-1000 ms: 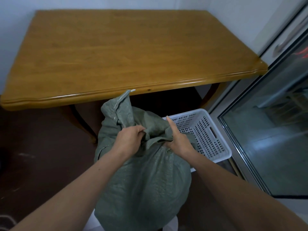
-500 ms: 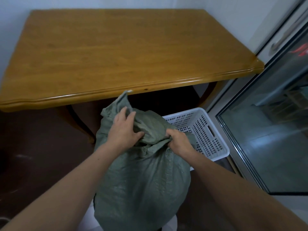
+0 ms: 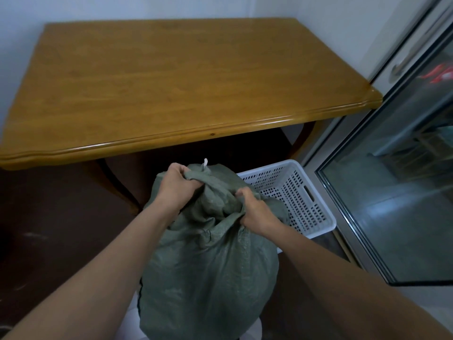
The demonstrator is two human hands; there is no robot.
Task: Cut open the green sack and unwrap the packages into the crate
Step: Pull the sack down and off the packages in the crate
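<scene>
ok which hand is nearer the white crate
Right. The right hand grips the green sack at its bunched top, close beside the white crate. The left hand grips the top farther left, with the sack between it and the crate.

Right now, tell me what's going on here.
A person's left hand and right hand each hold a grip on the bunched top of a bulging green woven sack. It looks uncut, with no packages out. A white perforated plastic crate sits just right of it, in front of a brown wooden table.
</scene>
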